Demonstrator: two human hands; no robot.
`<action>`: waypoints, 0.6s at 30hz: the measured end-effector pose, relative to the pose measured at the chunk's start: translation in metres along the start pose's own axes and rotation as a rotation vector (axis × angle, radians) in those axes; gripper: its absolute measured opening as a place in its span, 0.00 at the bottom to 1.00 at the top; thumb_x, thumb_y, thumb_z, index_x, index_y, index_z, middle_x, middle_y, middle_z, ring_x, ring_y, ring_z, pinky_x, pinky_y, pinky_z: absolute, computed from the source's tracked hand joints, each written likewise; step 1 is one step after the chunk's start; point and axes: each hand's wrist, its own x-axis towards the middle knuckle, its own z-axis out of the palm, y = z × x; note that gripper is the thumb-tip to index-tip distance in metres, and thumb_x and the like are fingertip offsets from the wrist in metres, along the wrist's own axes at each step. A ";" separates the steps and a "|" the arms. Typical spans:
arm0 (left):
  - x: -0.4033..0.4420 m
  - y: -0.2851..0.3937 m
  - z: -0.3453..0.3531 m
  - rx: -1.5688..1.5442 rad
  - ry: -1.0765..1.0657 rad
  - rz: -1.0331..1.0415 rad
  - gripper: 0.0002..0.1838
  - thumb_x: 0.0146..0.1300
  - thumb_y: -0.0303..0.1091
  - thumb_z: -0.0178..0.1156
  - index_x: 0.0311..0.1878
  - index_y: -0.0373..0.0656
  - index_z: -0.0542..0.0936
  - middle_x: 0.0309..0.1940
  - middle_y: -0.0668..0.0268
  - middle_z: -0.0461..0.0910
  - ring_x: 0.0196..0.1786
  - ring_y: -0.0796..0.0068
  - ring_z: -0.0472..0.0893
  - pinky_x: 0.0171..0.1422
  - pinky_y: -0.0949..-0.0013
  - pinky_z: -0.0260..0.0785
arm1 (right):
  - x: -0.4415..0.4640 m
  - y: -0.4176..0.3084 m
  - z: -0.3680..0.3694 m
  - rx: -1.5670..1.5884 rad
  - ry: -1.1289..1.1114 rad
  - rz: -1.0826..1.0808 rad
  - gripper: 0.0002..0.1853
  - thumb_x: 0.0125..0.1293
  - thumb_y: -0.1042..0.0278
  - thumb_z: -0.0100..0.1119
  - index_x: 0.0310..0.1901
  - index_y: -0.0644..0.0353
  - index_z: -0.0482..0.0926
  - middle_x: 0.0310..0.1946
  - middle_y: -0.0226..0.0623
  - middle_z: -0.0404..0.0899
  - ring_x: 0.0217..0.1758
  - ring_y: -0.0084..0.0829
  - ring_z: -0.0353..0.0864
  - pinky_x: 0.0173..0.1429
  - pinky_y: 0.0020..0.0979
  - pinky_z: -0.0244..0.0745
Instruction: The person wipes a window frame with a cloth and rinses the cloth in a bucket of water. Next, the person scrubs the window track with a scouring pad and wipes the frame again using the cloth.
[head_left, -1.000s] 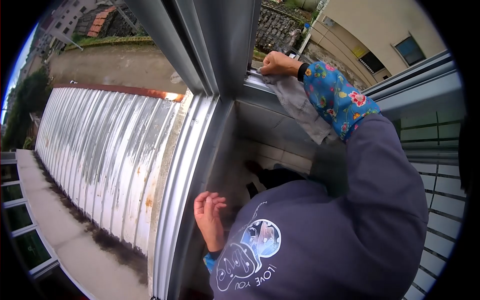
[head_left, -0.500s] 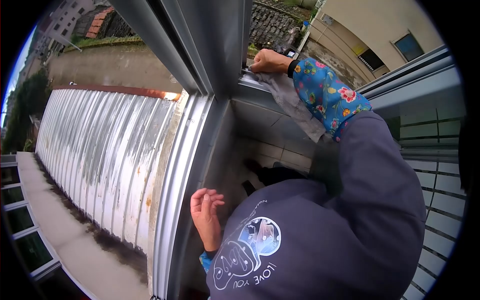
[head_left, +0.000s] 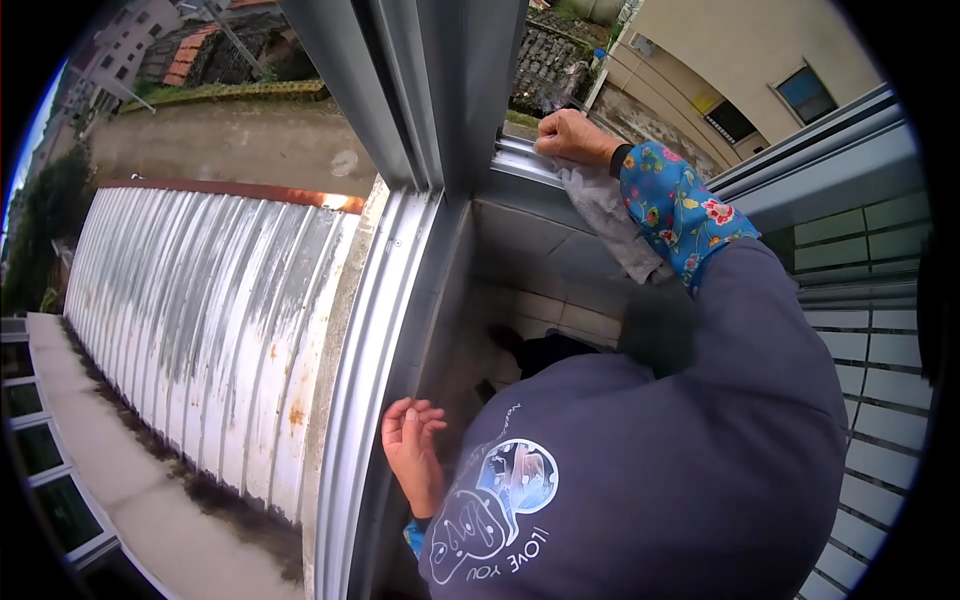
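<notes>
Filling the lower right of the frame, a dark sweatshirt [head_left: 700, 460] is showing a pale print [head_left: 520, 476] toward lower centre. Just left of it, the left hand [head_left: 411, 450] is standing with its fingers loosely bent and slightly spread, holding nothing that can be seen; beside it, a long metal window track [head_left: 375, 320] is running up the frame. At upper right, a blue flowered sleeve cover [head_left: 680, 215] is leading to the right hand [head_left: 578, 137], which is forming a fist and gripping a grey cloth [head_left: 607, 212]. The cloth is hanging below that hand, right of upper centre, near a short metal track [head_left: 522, 160]. Lower, at centre, a tiled floor [head_left: 590, 319] is showing. Beyond the long track, a corrugated roof [head_left: 210, 330] is occupying the left, while a beige building [head_left: 750, 45] is standing farther off at upper right.
</notes>
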 end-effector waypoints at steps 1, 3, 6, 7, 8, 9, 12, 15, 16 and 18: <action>0.001 0.005 0.002 0.019 -0.014 -0.030 0.10 0.71 0.27 0.53 0.52 0.36 0.72 0.42 0.57 0.79 0.40 0.70 0.81 0.44 0.71 0.74 | 0.009 -0.007 0.007 -0.032 0.031 -0.059 0.12 0.50 0.66 0.60 0.21 0.67 0.73 0.16 0.48 0.67 0.20 0.43 0.68 0.29 0.42 0.66; 0.003 0.013 0.012 0.036 -0.026 -0.026 0.10 0.71 0.27 0.53 0.52 0.36 0.72 0.42 0.58 0.79 0.40 0.70 0.81 0.44 0.71 0.74 | 0.020 -0.006 0.013 -0.045 0.026 -0.080 0.13 0.51 0.65 0.61 0.21 0.67 0.73 0.17 0.50 0.68 0.20 0.46 0.67 0.30 0.43 0.67; 0.013 0.015 0.029 0.055 -0.056 -0.026 0.09 0.71 0.27 0.53 0.52 0.37 0.73 0.42 0.58 0.79 0.40 0.71 0.81 0.44 0.72 0.74 | 0.020 -0.004 0.011 -0.055 -0.005 -0.052 0.13 0.53 0.64 0.62 0.25 0.67 0.76 0.19 0.49 0.71 0.24 0.45 0.72 0.33 0.41 0.69; 0.016 0.014 0.034 0.064 -0.065 -0.028 0.09 0.71 0.27 0.53 0.52 0.37 0.73 0.42 0.59 0.79 0.40 0.71 0.81 0.43 0.72 0.74 | 0.017 -0.003 0.011 -0.051 -0.021 -0.037 0.13 0.54 0.63 0.62 0.27 0.67 0.77 0.21 0.49 0.73 0.26 0.45 0.74 0.34 0.40 0.71; 0.017 0.013 0.039 0.064 -0.090 -0.038 0.09 0.71 0.27 0.53 0.51 0.37 0.73 0.42 0.59 0.79 0.40 0.71 0.81 0.43 0.72 0.74 | 0.011 -0.002 0.010 -0.020 -0.007 -0.092 0.13 0.55 0.63 0.63 0.30 0.67 0.78 0.24 0.48 0.75 0.29 0.44 0.76 0.37 0.40 0.72; 0.018 0.013 0.045 0.066 -0.115 -0.049 0.09 0.71 0.27 0.53 0.51 0.37 0.73 0.42 0.59 0.79 0.40 0.72 0.81 0.43 0.73 0.74 | 0.005 0.000 0.008 0.013 0.010 -0.145 0.13 0.56 0.63 0.63 0.33 0.66 0.80 0.27 0.46 0.77 0.32 0.44 0.78 0.40 0.39 0.73; 0.020 0.009 0.056 0.085 -0.178 -0.067 0.08 0.71 0.27 0.53 0.51 0.38 0.74 0.42 0.59 0.79 0.40 0.71 0.82 0.43 0.72 0.75 | -0.007 0.017 0.013 0.079 0.045 -0.213 0.11 0.58 0.69 0.64 0.43 0.62 0.81 0.36 0.39 0.80 0.42 0.39 0.80 0.47 0.34 0.75; 0.021 0.004 0.063 0.117 -0.213 -0.074 0.08 0.72 0.27 0.52 0.50 0.37 0.74 0.41 0.58 0.80 0.39 0.69 0.83 0.42 0.70 0.76 | 0.003 0.003 0.024 0.131 0.183 -0.329 0.09 0.56 0.79 0.64 0.40 0.63 0.80 0.33 0.37 0.77 0.39 0.34 0.79 0.45 0.31 0.74; 0.020 0.005 0.063 0.118 -0.220 -0.080 0.08 0.71 0.27 0.53 0.51 0.37 0.74 0.41 0.58 0.80 0.40 0.70 0.82 0.42 0.71 0.75 | 0.014 0.001 0.031 0.098 0.235 -0.430 0.08 0.58 0.77 0.64 0.39 0.60 0.80 0.32 0.36 0.76 0.38 0.37 0.78 0.44 0.33 0.74; 0.017 0.005 0.062 0.115 -0.225 -0.101 0.09 0.70 0.28 0.55 0.52 0.38 0.74 0.43 0.59 0.79 0.41 0.72 0.82 0.43 0.73 0.74 | 0.021 -0.008 0.034 -0.103 0.228 -0.403 0.06 0.62 0.71 0.60 0.41 0.55 0.81 0.32 0.37 0.75 0.39 0.41 0.78 0.44 0.36 0.74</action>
